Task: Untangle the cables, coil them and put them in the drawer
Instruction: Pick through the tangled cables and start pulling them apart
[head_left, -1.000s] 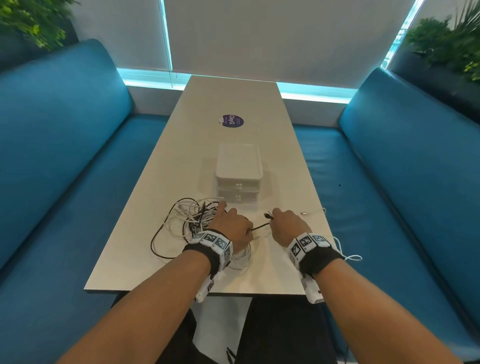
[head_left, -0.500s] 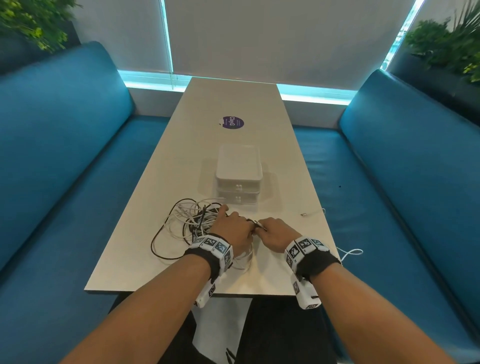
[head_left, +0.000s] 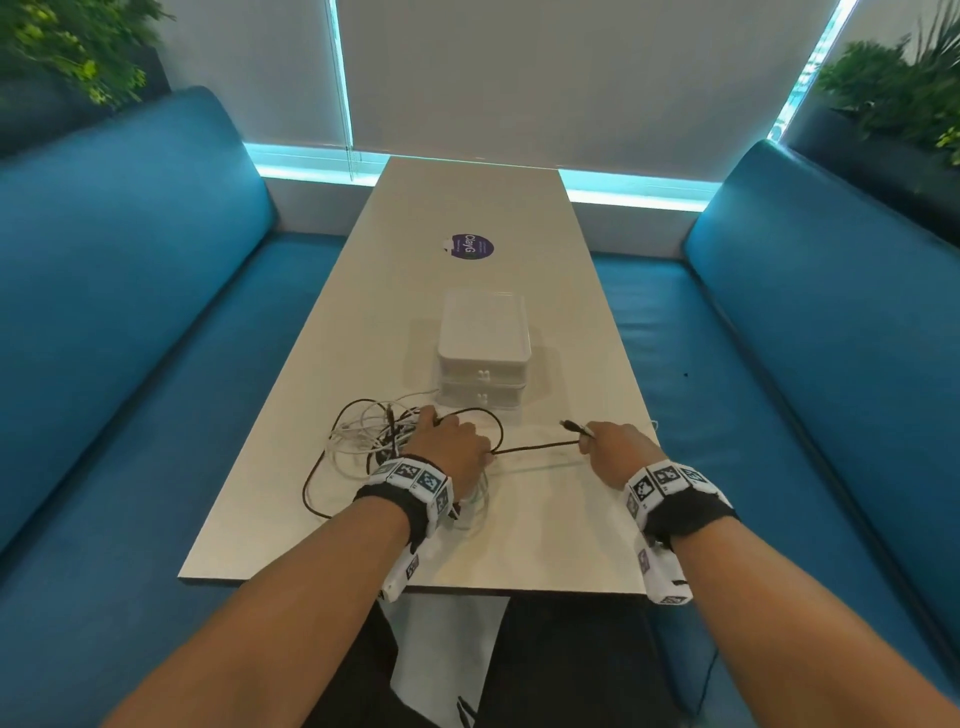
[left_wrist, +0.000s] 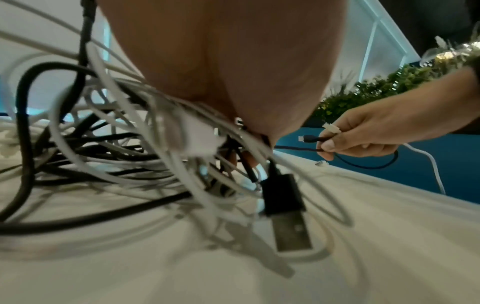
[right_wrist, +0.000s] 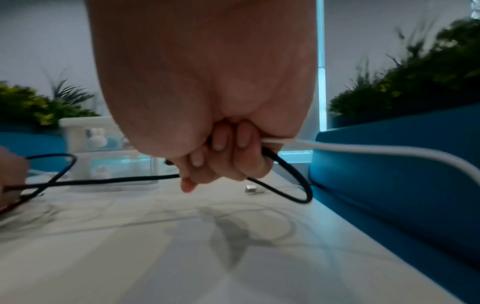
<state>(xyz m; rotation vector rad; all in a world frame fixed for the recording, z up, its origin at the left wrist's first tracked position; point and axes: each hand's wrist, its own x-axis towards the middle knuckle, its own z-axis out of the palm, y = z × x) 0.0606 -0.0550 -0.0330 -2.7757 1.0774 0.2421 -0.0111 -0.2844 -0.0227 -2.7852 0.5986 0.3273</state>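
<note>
A tangle of black and white cables (head_left: 371, 441) lies on the near part of the table (head_left: 545, 545). My left hand (head_left: 452, 447) sits on its right side, fingers curled into the strands; the left wrist view shows the tangle (left_wrist: 116, 148) under the palm and a black USB plug (left_wrist: 284, 207) lying loose. My right hand (head_left: 615, 447) grips a black cable (head_left: 535, 447) near its small plug, plus a white cable (right_wrist: 389, 150) that trails off the right edge. The black cable runs taut between both hands. The white two-drawer unit (head_left: 484, 348) stands behind, both drawers closed.
Blue benches (head_left: 831, 364) flank the table on both sides. A purple sticker (head_left: 471, 246) lies further back on the tabletop. A small metal connector (right_wrist: 253, 188) rests near the right table edge. Plants (head_left: 904, 98) stand behind the backrests.
Half a second ago both hands met at the tangle's right side. My right hand has since moved right, drawing a length of black cable out; the left hand stayed on the pile.
</note>
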